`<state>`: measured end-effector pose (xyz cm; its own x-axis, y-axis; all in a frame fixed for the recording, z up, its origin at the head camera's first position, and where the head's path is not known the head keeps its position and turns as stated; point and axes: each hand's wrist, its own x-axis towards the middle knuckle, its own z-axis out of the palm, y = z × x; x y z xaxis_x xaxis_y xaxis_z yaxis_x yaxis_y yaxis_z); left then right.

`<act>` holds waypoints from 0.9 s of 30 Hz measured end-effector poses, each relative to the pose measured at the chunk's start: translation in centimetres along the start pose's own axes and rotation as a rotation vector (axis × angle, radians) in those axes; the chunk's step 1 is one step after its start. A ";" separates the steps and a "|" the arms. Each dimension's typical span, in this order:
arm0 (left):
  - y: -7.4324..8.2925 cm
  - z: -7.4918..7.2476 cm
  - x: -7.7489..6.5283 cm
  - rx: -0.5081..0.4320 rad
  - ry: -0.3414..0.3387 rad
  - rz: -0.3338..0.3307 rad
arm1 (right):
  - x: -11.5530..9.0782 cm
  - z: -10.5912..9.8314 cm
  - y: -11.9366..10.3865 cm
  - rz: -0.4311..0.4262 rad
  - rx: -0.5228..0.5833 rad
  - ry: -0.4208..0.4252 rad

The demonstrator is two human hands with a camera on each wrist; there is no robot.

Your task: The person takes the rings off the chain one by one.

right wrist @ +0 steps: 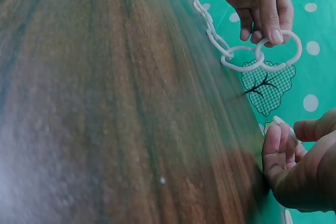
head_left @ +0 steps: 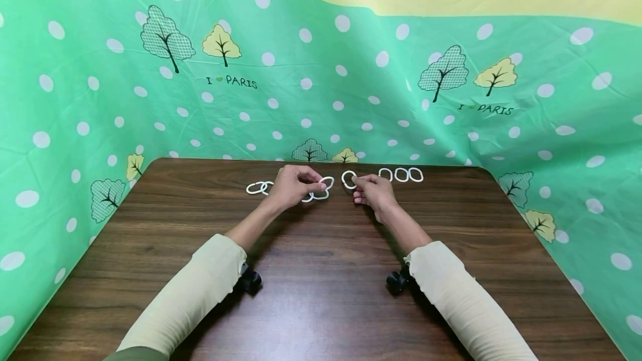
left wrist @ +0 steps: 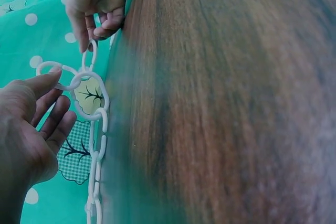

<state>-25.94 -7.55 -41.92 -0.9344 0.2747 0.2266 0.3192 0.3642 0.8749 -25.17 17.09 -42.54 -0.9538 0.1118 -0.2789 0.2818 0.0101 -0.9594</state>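
Note:
My left hand pinches the end link of a white plastic link chain between thumb and forefinger. That end link is lifted, and the chain trails down from it to the table on the left. In the head view the hand hides part of the chain. To its right, my right hand pinches a separate white oval link by its right side, held upright. A short space lies between this link and the chain's end in the head view. In the right wrist view the right fingers hide most of the link.
Three loose white links lie in a row to the right of my right hand, near the far edge of the brown wooden table. A green dotted cloth hangs behind and beside the table. Small black cameras sit at both wrists.

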 end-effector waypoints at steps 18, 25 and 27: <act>0.0 0.1 -0.1 0.013 -0.014 0.022 | 0.7 -1.5 0.2 0.013 0.091 0.003; 0.3 0.1 -0.1 -0.020 -0.015 0.023 | 0.9 -1.9 -0.1 0.041 0.104 0.018; 0.3 0.1 -0.1 -0.024 -0.015 0.020 | 1.0 -2.1 -0.1 0.048 0.114 0.020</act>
<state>-25.72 -7.40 -41.75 -0.9255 0.2951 0.2374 0.3333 0.3369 0.8806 -25.95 19.25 -42.64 -0.9370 0.1292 -0.3245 0.3120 -0.1082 -0.9439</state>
